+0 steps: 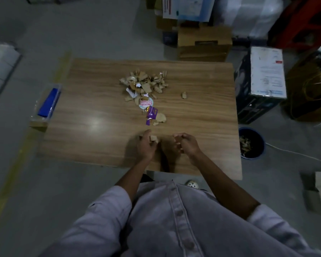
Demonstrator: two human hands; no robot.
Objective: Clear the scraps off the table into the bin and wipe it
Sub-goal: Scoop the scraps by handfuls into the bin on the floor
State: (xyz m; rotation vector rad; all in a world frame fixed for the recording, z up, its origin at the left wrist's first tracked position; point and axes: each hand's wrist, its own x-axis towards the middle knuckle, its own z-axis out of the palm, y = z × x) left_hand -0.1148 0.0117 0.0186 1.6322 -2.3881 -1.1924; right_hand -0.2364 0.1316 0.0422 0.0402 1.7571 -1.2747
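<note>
A wooden table carries a heap of torn cardboard scraps near its far middle. Closer lie a round pink-labelled lid, purple wrappers, a tan scrap and one stray piece. My left hand hovers at the near edge with fingers curled round a cardboard scrap. My right hand sits beside it, fingers curled; whether it holds anything is hidden. A dark round bin with scraps inside stands on the floor to the right of the table.
A clear box with a blue object sits off the table's left edge. Cardboard boxes and a dark printed carton crowd the far and right sides. A white cable runs past the bin.
</note>
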